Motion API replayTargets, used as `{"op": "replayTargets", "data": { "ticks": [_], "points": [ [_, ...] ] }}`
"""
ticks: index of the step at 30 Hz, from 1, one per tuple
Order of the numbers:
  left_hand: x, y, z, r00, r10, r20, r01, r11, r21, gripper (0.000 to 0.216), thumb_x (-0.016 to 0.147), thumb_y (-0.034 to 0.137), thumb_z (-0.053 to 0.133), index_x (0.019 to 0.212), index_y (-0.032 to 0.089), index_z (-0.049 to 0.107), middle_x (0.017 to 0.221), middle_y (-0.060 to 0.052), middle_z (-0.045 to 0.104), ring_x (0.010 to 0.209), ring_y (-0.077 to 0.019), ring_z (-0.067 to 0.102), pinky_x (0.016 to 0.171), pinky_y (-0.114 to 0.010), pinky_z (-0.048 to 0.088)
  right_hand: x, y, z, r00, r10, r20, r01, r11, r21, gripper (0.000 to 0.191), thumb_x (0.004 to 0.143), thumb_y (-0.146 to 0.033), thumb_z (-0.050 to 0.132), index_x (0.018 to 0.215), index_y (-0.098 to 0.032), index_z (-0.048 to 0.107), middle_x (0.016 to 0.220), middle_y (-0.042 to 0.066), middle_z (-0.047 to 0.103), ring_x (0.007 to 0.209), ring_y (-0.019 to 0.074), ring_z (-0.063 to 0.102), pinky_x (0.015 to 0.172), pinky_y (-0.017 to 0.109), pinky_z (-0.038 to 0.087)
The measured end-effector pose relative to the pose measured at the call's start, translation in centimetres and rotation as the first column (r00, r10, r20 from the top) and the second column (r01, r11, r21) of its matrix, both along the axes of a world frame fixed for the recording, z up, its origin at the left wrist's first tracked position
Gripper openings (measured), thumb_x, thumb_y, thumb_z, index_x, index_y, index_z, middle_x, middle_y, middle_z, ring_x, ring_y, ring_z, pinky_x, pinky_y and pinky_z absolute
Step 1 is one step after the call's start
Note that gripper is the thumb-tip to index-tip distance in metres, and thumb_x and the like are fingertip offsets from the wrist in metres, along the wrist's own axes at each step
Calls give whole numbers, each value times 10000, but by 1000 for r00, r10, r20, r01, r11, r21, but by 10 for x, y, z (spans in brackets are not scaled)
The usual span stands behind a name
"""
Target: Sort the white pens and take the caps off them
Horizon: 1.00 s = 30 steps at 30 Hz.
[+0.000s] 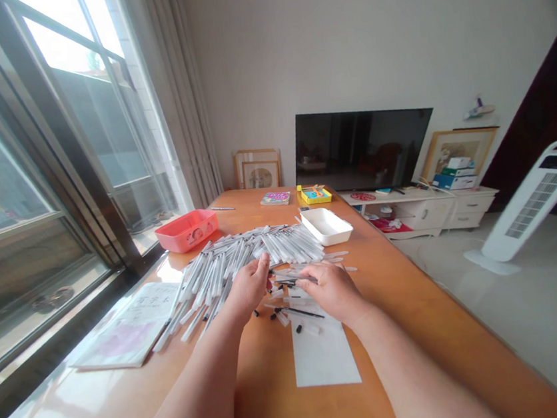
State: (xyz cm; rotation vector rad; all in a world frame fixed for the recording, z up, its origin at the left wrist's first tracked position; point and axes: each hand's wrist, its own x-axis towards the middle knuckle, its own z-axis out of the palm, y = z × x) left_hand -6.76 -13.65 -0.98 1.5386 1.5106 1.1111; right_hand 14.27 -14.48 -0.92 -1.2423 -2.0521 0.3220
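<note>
My left hand [251, 284] is closed, thumb up, at the near edge of a big heap of clear-barrelled pens [234, 261]. Whatever its fingers grip is hidden behind the hand. To its right, my right hand [331, 287] pinches a thin, dark-tipped pen [289, 280] that points left toward the other hand. Loose black caps [299, 329] and clear caps [312, 330] lie below the hands. Among them a black pen refill [304, 313] rests across a white sheet of paper [326, 361].
A pink basket [187, 233] stands behind the heap at left, a white tray [327, 227] at right. A notebook [126, 330] lies at the left. Farther back are a yellow box [316, 195] and a booklet [275, 199]. The wooden table's right edge drops to the floor.
</note>
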Motion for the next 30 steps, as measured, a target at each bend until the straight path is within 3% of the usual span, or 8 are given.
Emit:
{"op": "replayTargets", "data": {
  "ticks": [2,5,11,15,20,27,30],
  "points": [
    [1,0,-1,998,-44,50,45,999,-9,478,881,648,485,717,204,554,678,-19,641,581,-155,535,584,-264,398,0,0,0,1000,-4,3,4,1000,-6,98,879,-296,681,912,-287,772,926,5,767,902,213,645,787,308,409],
    [3,0,-1,1000,-24,9,24,1000,-4,457,863,631,527,697,206,528,615,12,576,550,-136,477,564,-251,372,0,-1,1,1000,-9,18,9,1000,-7,94,881,-297,682,905,-276,770,930,-1,767,910,205,643,790,298,409],
    [0,1,-1,994,50,-96,-47,998,33,574,886,693,423,579,209,462,527,19,478,508,-133,392,522,-264,300,-1,-1,1,999,-1,39,1,1000,1,97,879,-298,684,905,-283,776,902,-13,766,887,192,643,776,288,411],
    [-2,2,-2,995,64,-77,-63,998,20,584,901,682,384,576,210,494,539,-17,553,525,-160,483,539,-274,339,1,1,-1,999,-12,37,12,1000,-4,105,875,-296,681,918,-288,776,921,-15,766,903,193,648,793,290,416],
    [1,1,-3,1000,-22,9,22,999,33,415,879,594,506,747,205,566,690,-16,655,580,-147,527,576,-252,379,2,3,-2,998,-44,46,44,999,-5,125,882,-313,667,931,-286,779,910,-1,762,903,201,650,807,298,418],
    [2,3,-5,973,89,-212,-67,992,108,503,915,621,417,629,213,486,560,16,498,539,-141,421,544,-265,286,0,0,1,998,-30,56,31,1000,-8,126,887,-308,663,930,-290,780,895,-21,760,893,186,643,788,284,413],
    [-1,5,-7,966,98,-241,-81,993,80,569,914,668,374,572,217,436,522,11,453,520,-146,393,529,-276,261,0,-1,2,998,-29,60,30,999,-18,113,874,-302,676,917,-292,779,891,-23,762,886,187,641,783,282,411]
  ]
}}
